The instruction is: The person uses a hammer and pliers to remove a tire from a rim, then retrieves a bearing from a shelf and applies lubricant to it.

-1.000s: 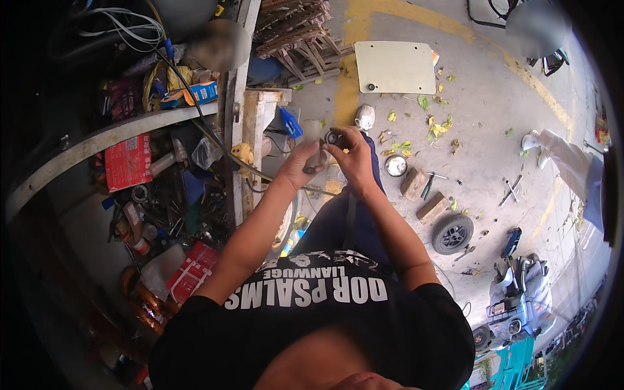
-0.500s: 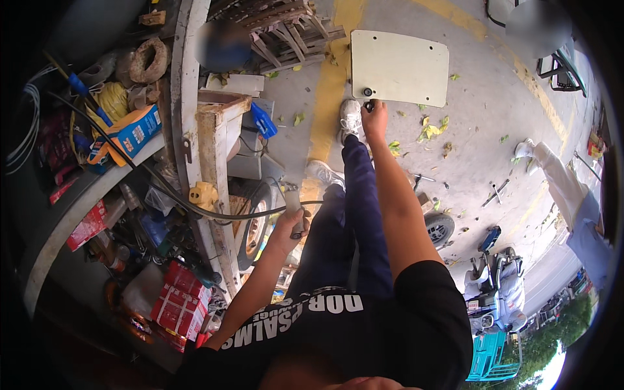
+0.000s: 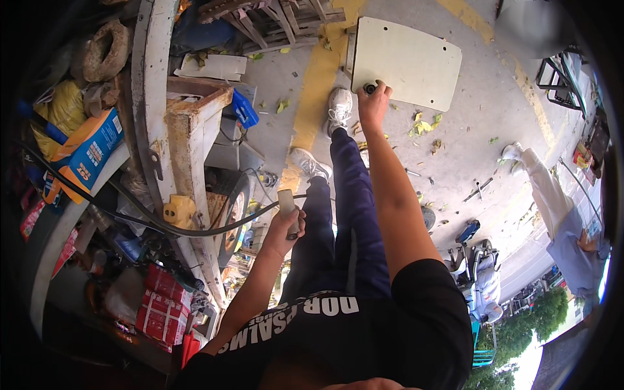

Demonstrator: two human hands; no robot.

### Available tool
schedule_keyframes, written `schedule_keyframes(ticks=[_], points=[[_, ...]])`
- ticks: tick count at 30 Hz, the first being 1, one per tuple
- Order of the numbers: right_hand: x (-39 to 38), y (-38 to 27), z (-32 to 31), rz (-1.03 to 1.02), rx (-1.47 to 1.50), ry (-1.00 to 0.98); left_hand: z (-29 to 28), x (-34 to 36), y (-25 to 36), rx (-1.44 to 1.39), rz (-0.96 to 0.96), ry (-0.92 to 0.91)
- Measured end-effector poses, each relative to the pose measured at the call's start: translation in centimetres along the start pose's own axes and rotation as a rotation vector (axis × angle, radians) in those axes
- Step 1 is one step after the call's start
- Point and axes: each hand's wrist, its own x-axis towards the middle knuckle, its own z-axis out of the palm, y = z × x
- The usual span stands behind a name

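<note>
My right hand is stretched forward over the near left corner of a pale board with dark holes near its corners. Its fingers close round a small black round piece at that corner; the fingers partly hide it. Closer to my body, at left, my left hand grips a pale, tube-like object with a dark lower end. Its exact kind does not show. A black cable passes behind that object from the left.
At left, a rusty white metal frame borders shelves with red-and-white boxes and an orange-blue box. My white shoe stands by the board. Leaves and a cross wrench lie on the floor. Another person is at right.
My right hand has moved onto the board's corner and now covers part of the black piece that stood there. My left hand keeps its grip. The whole view has shifted slightly.
</note>
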Motion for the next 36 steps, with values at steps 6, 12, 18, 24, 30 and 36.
schedule_keyframes(ticks=[6,12,18,24,30,36], points=[[0.4,0.5,1.0,0.010,-0.062,0.014,0.1,0.3,1.0,0.004,0.032,-0.035],[0.2,0.7,1.1,-0.032,-0.024,0.055,-0.3,0.2,1.5,0.009,0.072,-0.034],[-1.0,-0.1,-2.0,-0.022,0.190,0.122,0.1,-0.1,2.3,-0.161,0.125,-0.114],[-9.8,-5.3,-11.7,0.523,1.212,-0.612,4.2,-2.9,6.1,-0.454,0.229,-0.314],[-21.6,-13.7,-19.2,0.669,1.576,-1.009,10.5,-11.9,9.1,-0.021,0.639,-0.275],[-28.9,-22.1,-22.3,0.787,1.821,-1.170,12.1,-18.3,7.3,0.498,1.217,-0.150]])
